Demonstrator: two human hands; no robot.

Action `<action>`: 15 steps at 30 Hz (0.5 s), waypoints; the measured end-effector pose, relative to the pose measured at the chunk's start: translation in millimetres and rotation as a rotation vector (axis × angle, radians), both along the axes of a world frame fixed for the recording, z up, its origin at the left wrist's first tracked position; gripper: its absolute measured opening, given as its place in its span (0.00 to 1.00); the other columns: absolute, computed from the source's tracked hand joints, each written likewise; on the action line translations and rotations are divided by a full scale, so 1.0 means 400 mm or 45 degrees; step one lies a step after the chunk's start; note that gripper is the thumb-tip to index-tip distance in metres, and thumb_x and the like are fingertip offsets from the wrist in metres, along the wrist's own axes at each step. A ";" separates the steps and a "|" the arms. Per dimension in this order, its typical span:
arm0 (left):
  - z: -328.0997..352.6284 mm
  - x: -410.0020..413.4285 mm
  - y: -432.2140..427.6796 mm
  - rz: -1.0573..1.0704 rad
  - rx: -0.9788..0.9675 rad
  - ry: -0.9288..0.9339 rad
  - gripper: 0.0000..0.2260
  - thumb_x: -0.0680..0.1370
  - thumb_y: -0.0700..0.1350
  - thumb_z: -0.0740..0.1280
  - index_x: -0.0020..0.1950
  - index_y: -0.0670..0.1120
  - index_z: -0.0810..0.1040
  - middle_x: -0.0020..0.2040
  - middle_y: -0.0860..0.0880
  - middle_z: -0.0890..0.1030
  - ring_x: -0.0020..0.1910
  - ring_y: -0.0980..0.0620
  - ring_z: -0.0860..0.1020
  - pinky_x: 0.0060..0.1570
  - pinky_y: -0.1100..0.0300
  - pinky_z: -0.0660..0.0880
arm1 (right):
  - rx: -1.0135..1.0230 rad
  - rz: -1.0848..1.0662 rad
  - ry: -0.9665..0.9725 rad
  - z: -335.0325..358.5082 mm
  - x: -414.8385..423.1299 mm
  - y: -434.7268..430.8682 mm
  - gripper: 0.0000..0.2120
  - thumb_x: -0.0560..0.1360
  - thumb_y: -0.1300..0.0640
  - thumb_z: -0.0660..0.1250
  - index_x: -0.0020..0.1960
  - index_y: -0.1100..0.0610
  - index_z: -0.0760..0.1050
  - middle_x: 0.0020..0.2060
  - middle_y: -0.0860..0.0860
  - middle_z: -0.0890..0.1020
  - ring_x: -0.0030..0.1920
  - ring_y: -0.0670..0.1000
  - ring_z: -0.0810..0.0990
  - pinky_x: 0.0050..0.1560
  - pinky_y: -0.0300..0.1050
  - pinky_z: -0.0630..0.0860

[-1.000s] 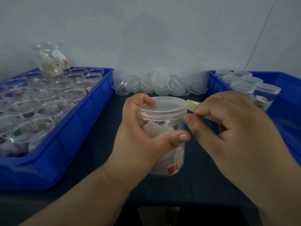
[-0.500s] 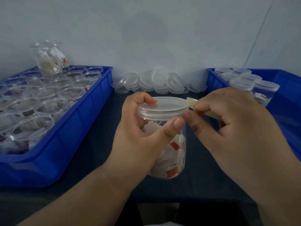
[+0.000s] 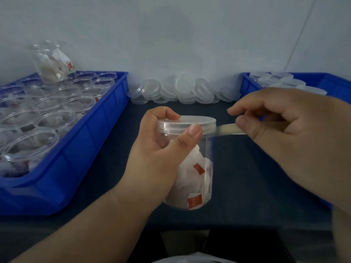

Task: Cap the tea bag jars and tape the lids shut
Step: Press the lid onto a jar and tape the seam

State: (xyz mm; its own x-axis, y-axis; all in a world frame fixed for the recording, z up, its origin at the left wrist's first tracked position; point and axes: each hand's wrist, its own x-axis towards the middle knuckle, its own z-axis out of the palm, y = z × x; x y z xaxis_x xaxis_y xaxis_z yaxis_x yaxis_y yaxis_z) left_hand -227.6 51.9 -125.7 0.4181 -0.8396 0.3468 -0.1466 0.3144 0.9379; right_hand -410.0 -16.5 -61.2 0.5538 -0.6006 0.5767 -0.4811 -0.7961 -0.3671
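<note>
Loosely curled right hand, apparently pinching tape

left hand sits about centre frame, wrapped round the jar from its left side. the thumb lies across the front with the tip pressed on the rim of the lid, and the index finger hooks over the lid's far top edge. the bare left forearm runs in from the lower left corner. right hand is centre right, a touch higher, back of the hand toward the camera, fingers curled, thumb and index pinching a strip of tape that reaches the lid's right edge. the right wrist goes off the right edge of the frame.
</note>
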 end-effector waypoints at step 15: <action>0.011 -0.019 0.009 -0.179 -0.047 0.381 0.12 0.64 0.59 0.73 0.45 0.59 0.80 0.42 0.55 0.84 0.42 0.53 0.85 0.39 0.58 0.81 | -0.137 -0.121 0.012 -0.035 0.024 -0.001 0.17 0.76 0.45 0.62 0.58 0.54 0.80 0.41 0.47 0.79 0.42 0.40 0.67 0.50 0.24 0.62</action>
